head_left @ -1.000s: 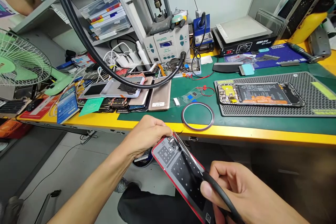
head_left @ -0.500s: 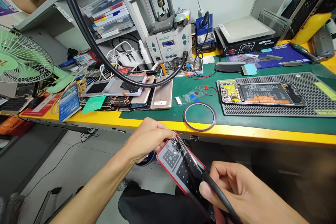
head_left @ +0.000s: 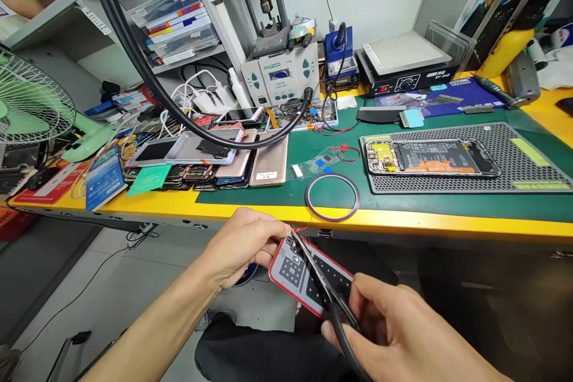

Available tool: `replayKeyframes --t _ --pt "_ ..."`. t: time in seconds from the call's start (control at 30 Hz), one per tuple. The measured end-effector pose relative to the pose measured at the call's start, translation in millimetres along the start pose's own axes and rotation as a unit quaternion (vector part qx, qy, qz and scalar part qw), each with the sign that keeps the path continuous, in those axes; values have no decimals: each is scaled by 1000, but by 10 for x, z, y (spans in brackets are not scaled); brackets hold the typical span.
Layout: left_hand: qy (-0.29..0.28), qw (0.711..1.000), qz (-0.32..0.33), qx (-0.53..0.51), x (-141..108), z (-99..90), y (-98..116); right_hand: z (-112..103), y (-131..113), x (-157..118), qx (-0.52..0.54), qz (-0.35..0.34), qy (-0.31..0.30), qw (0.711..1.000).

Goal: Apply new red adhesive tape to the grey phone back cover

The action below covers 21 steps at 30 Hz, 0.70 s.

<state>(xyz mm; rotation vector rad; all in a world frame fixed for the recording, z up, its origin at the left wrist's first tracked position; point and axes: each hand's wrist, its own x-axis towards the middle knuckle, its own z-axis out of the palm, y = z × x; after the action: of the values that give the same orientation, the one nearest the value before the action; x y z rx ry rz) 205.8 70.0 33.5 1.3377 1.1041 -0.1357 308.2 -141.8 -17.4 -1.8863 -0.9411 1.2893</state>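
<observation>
My left hand (head_left: 250,245) is closed on the upper corner of a phone back cover (head_left: 290,277), thumb and fingertips pinching its edge. The cover is a tilted grey and black panel with a red border, held just off the bench's front edge. In my right hand (head_left: 389,322) are scissors (head_left: 320,271) with black handles, which lie across the cover. Their blade tips reach the corner beside my left fingertips; whether the blades touch the red edge cannot be made out. A thin red strip sticks out past that corner. My right fingers hide part of the cover's lower end.
On the bench lie a tape roll (head_left: 332,198) near the front edge and an opened phone (head_left: 432,158) on a perforated mat (head_left: 492,185). A phone stack (head_left: 270,158) stands left, below a thick black hose (head_left: 147,77). Behind are a soldering station (head_left: 282,77) and hot plate (head_left: 405,77).
The scissors have swung steeper and more of their metal blades shows. My right hand has shifted slightly left and down, while my left hand keeps its pinch. The whole view has shifted a little.
</observation>
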Motion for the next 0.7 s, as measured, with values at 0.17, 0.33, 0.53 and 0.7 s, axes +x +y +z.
replayKeyframes --t 0.17,0.33,0.53,0.7 --pt "-30 999 12 -10 -37 16 -17 6 -12 -26 -70 4 6 998" --pt "-43 998 24 -26 -113 46 -34 4 -84 -33 -129 -10 2 992" --pt "-38 998 29 -44 -180 59 -78 -26 -156 -58 -95 -6 -2 995" --pt "-20 999 30 -25 -196 76 -81 -25 -81 -37 -46 -4 6 999"
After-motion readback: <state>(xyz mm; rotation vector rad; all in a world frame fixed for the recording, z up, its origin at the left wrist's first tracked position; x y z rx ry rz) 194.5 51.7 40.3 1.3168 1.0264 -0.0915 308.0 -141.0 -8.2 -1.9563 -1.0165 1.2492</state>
